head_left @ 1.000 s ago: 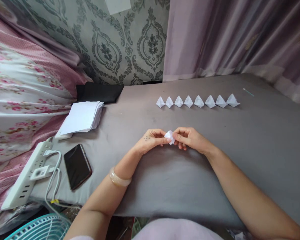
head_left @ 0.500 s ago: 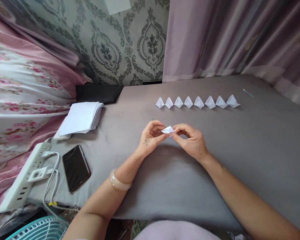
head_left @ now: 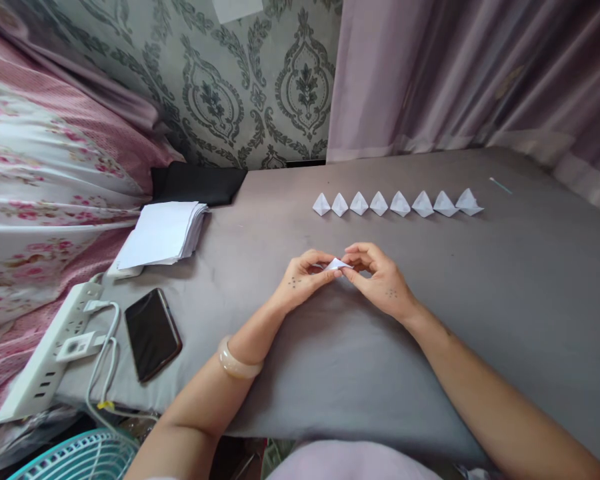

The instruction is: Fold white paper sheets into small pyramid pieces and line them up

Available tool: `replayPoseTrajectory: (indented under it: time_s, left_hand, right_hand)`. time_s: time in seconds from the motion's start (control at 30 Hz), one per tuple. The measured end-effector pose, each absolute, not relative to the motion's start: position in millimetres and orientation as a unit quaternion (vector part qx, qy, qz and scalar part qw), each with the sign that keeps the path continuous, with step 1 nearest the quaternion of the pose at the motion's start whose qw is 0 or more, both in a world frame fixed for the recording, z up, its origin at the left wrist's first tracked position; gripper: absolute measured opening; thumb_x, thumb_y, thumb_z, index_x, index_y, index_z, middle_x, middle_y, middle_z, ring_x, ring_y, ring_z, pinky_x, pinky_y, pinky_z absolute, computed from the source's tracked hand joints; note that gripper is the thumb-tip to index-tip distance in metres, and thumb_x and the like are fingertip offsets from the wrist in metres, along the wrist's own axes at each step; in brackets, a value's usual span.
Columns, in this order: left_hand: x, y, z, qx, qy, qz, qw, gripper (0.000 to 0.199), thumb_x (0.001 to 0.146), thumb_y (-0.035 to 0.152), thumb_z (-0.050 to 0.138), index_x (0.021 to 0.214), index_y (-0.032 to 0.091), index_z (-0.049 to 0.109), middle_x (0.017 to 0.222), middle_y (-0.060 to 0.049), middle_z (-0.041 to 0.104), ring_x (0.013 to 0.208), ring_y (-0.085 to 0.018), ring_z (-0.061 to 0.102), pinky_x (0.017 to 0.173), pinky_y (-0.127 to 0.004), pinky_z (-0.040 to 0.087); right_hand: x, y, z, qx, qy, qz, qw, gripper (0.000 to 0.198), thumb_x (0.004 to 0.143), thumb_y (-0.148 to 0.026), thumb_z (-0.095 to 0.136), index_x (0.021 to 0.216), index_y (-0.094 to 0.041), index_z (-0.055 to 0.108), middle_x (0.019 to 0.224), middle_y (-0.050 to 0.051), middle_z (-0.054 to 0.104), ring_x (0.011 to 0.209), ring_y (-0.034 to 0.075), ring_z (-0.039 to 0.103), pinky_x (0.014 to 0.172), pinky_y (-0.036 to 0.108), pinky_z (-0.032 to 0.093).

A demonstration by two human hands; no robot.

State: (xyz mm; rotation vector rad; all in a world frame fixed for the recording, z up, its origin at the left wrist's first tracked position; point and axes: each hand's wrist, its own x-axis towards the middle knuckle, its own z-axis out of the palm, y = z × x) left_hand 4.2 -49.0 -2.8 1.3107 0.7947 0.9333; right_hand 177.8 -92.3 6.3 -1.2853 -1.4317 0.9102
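**Folded paper [head_left: 338, 264] pinched between my two grips**

The folded paper sits right in the gap between my left grip [head_left: 298, 281] and my right grip [head_left: 385, 280], with its long axis running crosswise from one to the other. Neither hand is nearer: both meet it at the fingertips. My left grip grasps the left end, thumb on the near side and fingers behind. My right grip has the right end, its thumb tip on the near corner and its fingers curled beyond; the exact contact there is partly hidden.

The paper itself is small and white, a low, wide triangle with its peak away from me and a crisp edge; my fingers cover part of it. Whether it touches the desk [head_left: 500, 300] below, I cannot tell.

Just beyond my grips, reaching off to their right, stands a row of eight peaked paper pieces [head_left: 399, 205], the rightmost more spread at its tip. Well to the left of my grips, a little toward me, lies a dark phone [head_left: 153, 335]; left and slightly farther out is a stack of white sheets [head_left: 161, 233]. Farthest, past the desk, hangs a mauve curtain [head_left: 375, 80].
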Motion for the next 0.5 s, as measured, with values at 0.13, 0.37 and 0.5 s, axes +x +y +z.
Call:
replayPoseTrajectory:
  time_s: [0.13,0.37,0.5]
  left_hand:
    - [5.8,-49.6,1.5,0.498,0.350,0.416,0.675,0.026,0.066,0.030,0.082,0.087,0.017,0.074,0.084,-0.004,0.072,0.078,-0.013,0.062,0.080,-0.028,0.046]
    - [6.6,-49.3,1.7,0.458,0.370,0.405,0.699,0.026,0.066,0.033,0.082,0.081,0.015,0.072,0.077,-0.002,0.070,0.070,-0.012,0.061,0.073,-0.026,0.045]
    - [6.9,-50.4,2.3,0.464,0.381,0.382,0.703,0.029,0.063,0.032,0.083,0.077,0.013,0.068,0.069,0.000,0.067,0.063,-0.009,0.057,0.065,-0.022,0.042]
  right_hand:
    - [176.3,-91.6,8.7,-0.534,-0.552,0.442,0.463,0.032,0.079,-0.047,0.066,0.099,-0.022,0.066,0.088,0.004,0.071,0.082,0.018,0.066,0.078,0.033,0.052]
    - [174.3,-92.1,12.7,-0.538,-0.563,0.443,0.443,0.026,0.083,-0.045,0.060,0.089,-0.021,0.071,0.079,0.001,0.068,0.073,0.016,0.061,0.073,0.029,0.048]
    - [177.0,-91.7,5.3,-0.552,-0.624,0.372,0.410,0.027,0.091,-0.039,0.049,0.090,-0.021,0.069,0.078,0.002,0.065,0.074,0.016,0.058,0.071,0.028,0.045]
